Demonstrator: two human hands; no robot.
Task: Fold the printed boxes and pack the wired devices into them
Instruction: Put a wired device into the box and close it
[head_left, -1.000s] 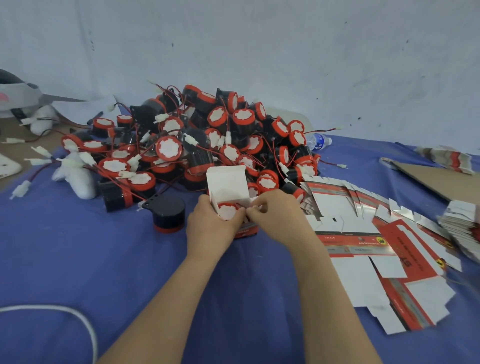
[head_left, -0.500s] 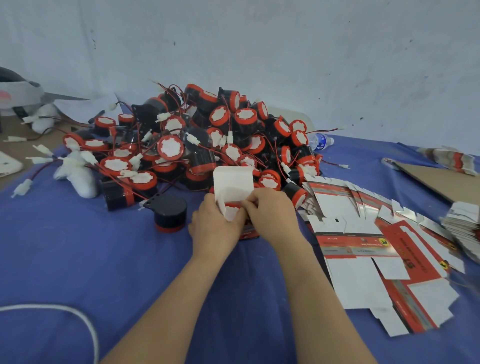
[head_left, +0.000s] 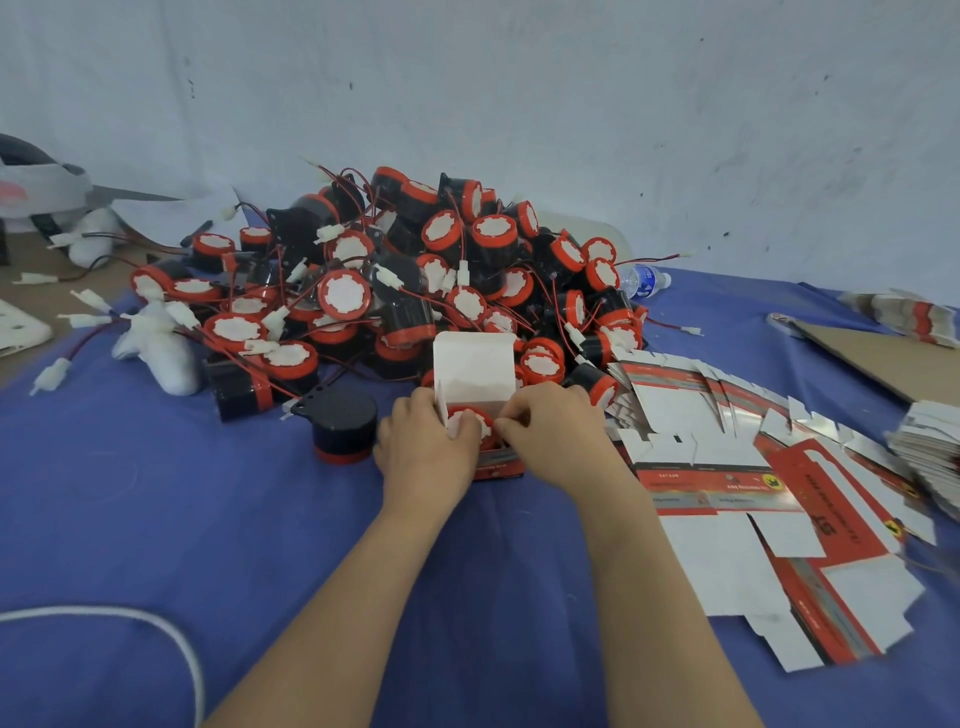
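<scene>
At the middle of the blue-covered bench (head_left: 218, 519), I see the small red-and-white printed cardboard box (head_left: 500, 466) standing upright, its white lid flap raised on the far side. One round black wired device with a red rim and white face (head_left: 470, 422) sits inside it, face up. The left hand (head_left: 423, 460) grips the box's left side, fingers curled over the top edge. The right hand (head_left: 558, 441) pinches the flap at the box's right edge. Just left of the box a lone black device (head_left: 343, 431) stands red rim down. On the far side lies the tangled heap of red-and-black devices (head_left: 415, 280) with red wires and white plugs. To the right, flat unfolded printed box blanks (head_left: 727, 467) are fanned out, with a brown cardboard sheet (head_left: 883, 358) farther right. A clear plastic water bottle (head_left: 644, 278) lies at the heap's far right edge. A white cable (head_left: 171, 639) curves at near left.
</scene>
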